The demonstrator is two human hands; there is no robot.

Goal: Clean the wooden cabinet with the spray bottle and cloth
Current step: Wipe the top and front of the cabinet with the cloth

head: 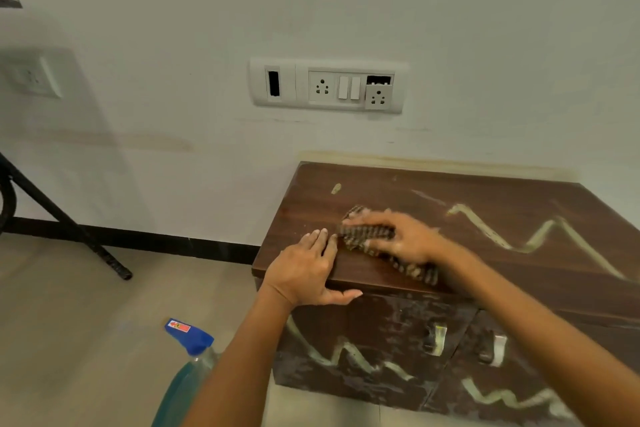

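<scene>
Right hand point(401, 236) presses flat on the cloth point(367, 236), fingers spread over it and curled enough to pin it to the cabinet point(467, 246) top; hand is motion-blurred, so I read this as mid-wipe. Left hand point(308, 270) lies flat and holds nothing, fingers together and extended on the top at its left front corner, thumb hooked along the front edge, likely bracing. Cloth sits just at 3 o'clock of the left fingertips, touching or nearly. It looks soft and limp, bunched and dark-patterned: palm pressure beats a pinch, or it will fold and skid on wet laminate. Pale zigzag streaks point(540, 236) cover the top at 3 o'clock of the cloth and the front doors below, so most of the job looks undone. Spray bottle point(188, 357) stands on the floor at 7 o'clock of the left hand, apart from both hands: blue trigger head, teal liquid, likely light plastic; take it by the neck. Red label on the head, text unreadable. Switchboard point(327, 87) on the wall at 12 o'clock; keep spray off it.
</scene>
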